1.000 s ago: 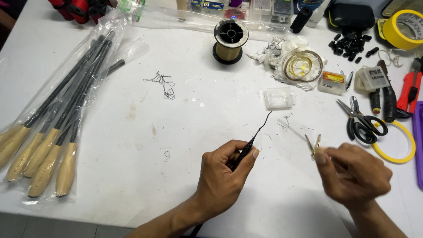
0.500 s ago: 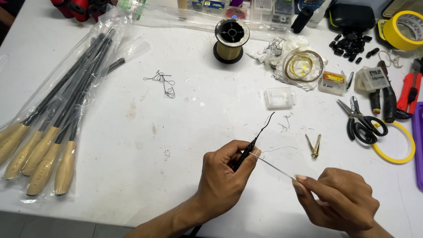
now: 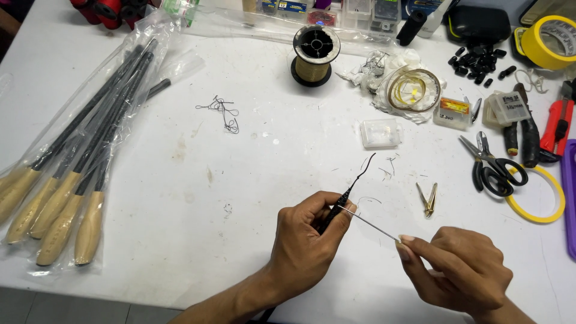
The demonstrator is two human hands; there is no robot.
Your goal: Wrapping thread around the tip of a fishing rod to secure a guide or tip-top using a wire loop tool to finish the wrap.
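Both hands are bare: the left hand (image 3: pixel 303 243) and right hand (image 3: pixel 462 270) wear no gloves, rings or watch. The 2 forearms show no sleeves. Fingernails are short and unpainted.

Slim black curved-tip rod (image 3: pixel 351 189) and thin silver metal needle (image 3: pixel 369 224)

The rod is slanting up-right with its hooked tip rising above the white desk (image 3: pixel 240 198); the needle is meeting it near the middle, sloping down-right.

Open white tabletop (image 3: pixel 240 198) left of the hands; scissors (image 3: pixel 495 168) and small tweezers (image 3: pixel 427 199) crowding right.
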